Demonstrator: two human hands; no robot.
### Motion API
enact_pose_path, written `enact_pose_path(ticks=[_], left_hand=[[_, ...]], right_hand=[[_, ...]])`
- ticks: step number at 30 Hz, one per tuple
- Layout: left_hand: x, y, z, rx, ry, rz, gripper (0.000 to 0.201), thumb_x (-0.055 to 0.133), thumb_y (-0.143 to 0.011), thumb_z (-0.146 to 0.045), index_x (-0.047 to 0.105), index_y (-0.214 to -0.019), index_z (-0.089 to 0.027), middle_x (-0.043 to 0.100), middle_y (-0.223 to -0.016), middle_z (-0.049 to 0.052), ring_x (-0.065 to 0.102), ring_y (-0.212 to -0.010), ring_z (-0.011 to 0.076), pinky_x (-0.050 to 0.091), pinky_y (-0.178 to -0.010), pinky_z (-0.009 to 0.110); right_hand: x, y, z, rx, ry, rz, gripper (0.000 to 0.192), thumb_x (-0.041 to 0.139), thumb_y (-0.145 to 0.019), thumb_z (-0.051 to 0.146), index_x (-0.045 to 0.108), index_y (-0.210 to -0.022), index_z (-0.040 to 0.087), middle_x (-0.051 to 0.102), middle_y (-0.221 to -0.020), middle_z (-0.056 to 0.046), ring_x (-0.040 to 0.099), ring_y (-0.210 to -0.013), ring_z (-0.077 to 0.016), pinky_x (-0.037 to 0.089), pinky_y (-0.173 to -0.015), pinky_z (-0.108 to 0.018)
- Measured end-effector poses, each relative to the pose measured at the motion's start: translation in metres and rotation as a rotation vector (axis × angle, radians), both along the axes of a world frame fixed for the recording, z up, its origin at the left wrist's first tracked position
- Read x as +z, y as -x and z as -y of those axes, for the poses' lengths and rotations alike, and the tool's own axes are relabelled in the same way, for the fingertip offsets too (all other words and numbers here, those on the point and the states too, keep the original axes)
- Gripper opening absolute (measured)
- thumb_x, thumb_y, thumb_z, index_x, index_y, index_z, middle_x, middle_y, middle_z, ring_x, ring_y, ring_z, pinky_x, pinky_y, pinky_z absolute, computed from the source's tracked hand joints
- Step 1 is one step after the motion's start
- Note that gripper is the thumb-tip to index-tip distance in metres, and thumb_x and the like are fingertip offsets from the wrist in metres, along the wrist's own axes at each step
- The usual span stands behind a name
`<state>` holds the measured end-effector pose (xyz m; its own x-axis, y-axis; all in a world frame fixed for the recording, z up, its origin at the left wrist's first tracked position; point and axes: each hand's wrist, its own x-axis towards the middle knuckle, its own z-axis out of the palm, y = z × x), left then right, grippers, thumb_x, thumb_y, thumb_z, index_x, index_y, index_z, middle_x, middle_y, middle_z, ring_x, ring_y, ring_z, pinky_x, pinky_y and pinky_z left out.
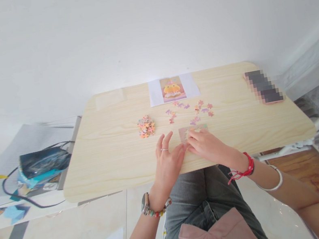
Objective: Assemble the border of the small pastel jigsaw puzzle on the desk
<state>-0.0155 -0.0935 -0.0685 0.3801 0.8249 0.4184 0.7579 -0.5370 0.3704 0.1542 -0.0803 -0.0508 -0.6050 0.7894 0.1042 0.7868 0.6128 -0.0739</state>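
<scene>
A partly assembled jigsaw puzzle (183, 132) lies near the front edge of the wooden table, largely covered by my right hand (207, 146). That hand's fingers are pinched together on a small pinkish jigsaw piece (185, 147) at the puzzle's near left corner; the fingertips partly hide it. My left hand (168, 158) rests just left of the puzzle. Its fingers are spread, and the thumb reaches to the same corner. Loose jigsaw pieces (204, 110) are scattered beyond the puzzle, and a heaped pile of pieces (146, 126) sits to the left.
Against the wall lies a white sheet (155, 94) with a printed picture of a yellow figure (172, 89). A clear plastic sheet (109, 98) is at the back left of the table (106, 153). The phone (265, 86) lies at right. A dark bag (42, 163) stands left of the table.
</scene>
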Motion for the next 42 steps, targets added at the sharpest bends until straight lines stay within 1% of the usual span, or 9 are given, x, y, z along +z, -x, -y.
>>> enact_pose_path(ticks=[6, 12, 18, 25, 28, 32, 36, 39, 42], left_hand=[[0.002, 0.001, 0.002, -0.019, 0.01, 0.004, 0.018, 0.052, -0.082, -0.018, 0.065, -0.092, -0.025, 0.035, -0.132, 0.008, 0.029, -0.126, 0.0309, 0.039, -0.098, 0.051], [0.0, 0.001, 0.003, -0.025, 0.013, -0.008, 0.019, 0.052, -0.081, -0.017, 0.066, -0.092, -0.025, 0.035, -0.132, 0.007, 0.028, -0.126, 0.0305, 0.039, -0.098, 0.05], [0.001, 0.001, 0.004, -0.023, 0.014, -0.046, 0.02, 0.05, -0.083, -0.018, 0.065, -0.093, -0.026, 0.034, -0.131, 0.008, 0.028, -0.125, 0.0317, 0.041, -0.096, 0.052], [0.0, 0.0, 0.003, -0.031, -0.002, -0.054, 0.017, 0.05, -0.083, -0.019, 0.065, -0.09, -0.025, 0.036, -0.13, 0.007, 0.029, -0.125, 0.031, 0.041, -0.095, 0.051], [-0.001, -0.001, 0.001, -0.028, 0.0, -0.032, 0.015, 0.05, -0.083, -0.021, 0.063, -0.091, -0.023, 0.037, -0.129, 0.009, 0.03, -0.125, 0.0301, 0.042, -0.095, 0.05], [-0.002, 0.003, -0.006, -0.045, -0.011, -0.028, 0.024, 0.054, -0.082, -0.026, 0.057, -0.105, -0.019, 0.037, -0.129, 0.013, 0.029, -0.126, 0.0301, 0.039, -0.099, 0.049], [-0.005, 0.01, -0.015, -0.065, -0.005, -0.082, 0.038, 0.059, -0.078, -0.03, 0.052, -0.115, -0.022, 0.03, -0.135, 0.013, 0.024, -0.128, 0.033, 0.036, -0.099, 0.052], [-0.005, 0.013, -0.02, -0.097, 0.03, -0.12, 0.039, 0.062, -0.076, -0.03, 0.054, -0.114, -0.024, 0.028, -0.136, 0.011, 0.023, -0.128, 0.0342, 0.034, -0.1, 0.053], [-0.004, 0.013, -0.021, -0.129, 0.056, -0.144, 0.033, 0.061, -0.077, -0.03, 0.058, -0.108, -0.024, 0.029, -0.135, 0.011, 0.023, -0.128, 0.0351, 0.034, -0.099, 0.054]], right_hand=[[0.0, 0.0, 0.0, 0.003, -0.002, -0.005, 0.016, 0.048, -0.087, 0.019, 0.06, -0.078, 0.012, 0.055, -0.085, -0.009, 0.052, -0.08, -0.0185, 0.039, -0.072, -0.032], [0.0, -0.001, 0.002, -0.003, -0.003, -0.096, 0.013, 0.051, -0.085, 0.017, 0.06, -0.079, 0.012, 0.055, -0.083, -0.007, 0.053, -0.078, -0.0175, 0.038, -0.073, -0.032], [-0.002, -0.003, 0.003, 0.031, -0.042, -0.131, 0.019, 0.047, -0.087, 0.018, 0.062, -0.076, 0.015, 0.056, -0.076, -0.004, 0.05, -0.07, -0.0151, 0.036, -0.069, -0.03], [-0.005, -0.005, 0.004, 0.098, -0.056, -0.057, 0.021, 0.044, -0.088, 0.014, 0.061, -0.076, 0.015, 0.056, -0.076, -0.005, 0.05, -0.074, -0.017, 0.036, -0.068, -0.031], [-0.003, -0.007, 0.004, 0.08, -0.034, -0.078, 0.02, 0.044, -0.088, 0.016, 0.061, -0.078, 0.015, 0.056, -0.077, -0.005, 0.051, -0.075, -0.0171, 0.038, -0.069, -0.031], [0.009, -0.025, 0.001, 0.006, 0.025, -0.201, 0.014, 0.047, -0.086, 0.019, 0.061, -0.089, 0.016, 0.057, -0.087, -0.007, 0.054, -0.081, -0.0181, 0.042, -0.074, -0.032], [0.017, -0.058, -0.005, -0.128, 0.125, -0.262, 0.021, 0.047, -0.086, 0.021, 0.058, -0.104, 0.016, 0.054, -0.096, -0.008, 0.056, -0.086, -0.0196, 0.045, -0.076, -0.033], [0.013, -0.077, -0.006, -0.194, 0.174, -0.25, 0.027, 0.046, -0.086, 0.024, 0.055, -0.111, 0.017, 0.052, -0.103, -0.01, 0.056, -0.09, -0.0214, 0.046, -0.081, -0.037], [0.007, -0.083, -0.005, -0.195, 0.224, -0.256, 0.03, 0.046, -0.086, 0.025, 0.053, -0.114, 0.019, 0.052, -0.101, -0.009, 0.055, -0.093, -0.0217, 0.045, -0.083, -0.038]])
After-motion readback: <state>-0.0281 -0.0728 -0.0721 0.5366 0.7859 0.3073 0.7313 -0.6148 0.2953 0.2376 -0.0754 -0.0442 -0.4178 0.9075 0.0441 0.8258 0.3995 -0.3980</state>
